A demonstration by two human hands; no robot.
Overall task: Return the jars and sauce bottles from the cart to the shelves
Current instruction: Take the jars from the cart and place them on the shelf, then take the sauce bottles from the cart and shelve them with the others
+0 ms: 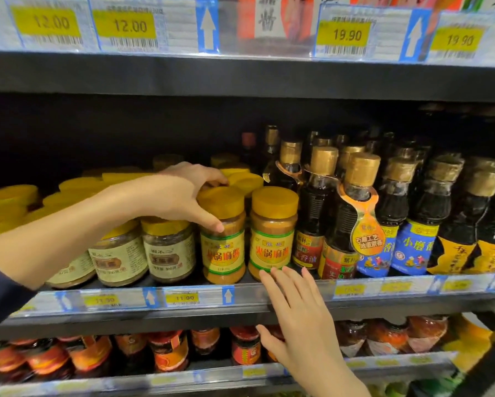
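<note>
My left hand (180,193) reaches in from the left and grips a yellow-lidded jar of orange-brown paste (223,247) at its lid and neck; the jar stands upright at the front of the middle shelf (240,308). A matching jar (272,239) stands just to its right. My right hand (300,319) is open with fingers spread, its fingertips at the shelf's front rail just below that second jar. Holding nothing, it partly hides the price rail.
Left of the held jar are paler yellow-lidded jars (169,250). Dark sauce bottles with gold caps (352,219) crowd the right of the same shelf. Red-labelled jars (166,353) fill the shelf below. Price tags (126,27) line the shelf above. The cart is out of view.
</note>
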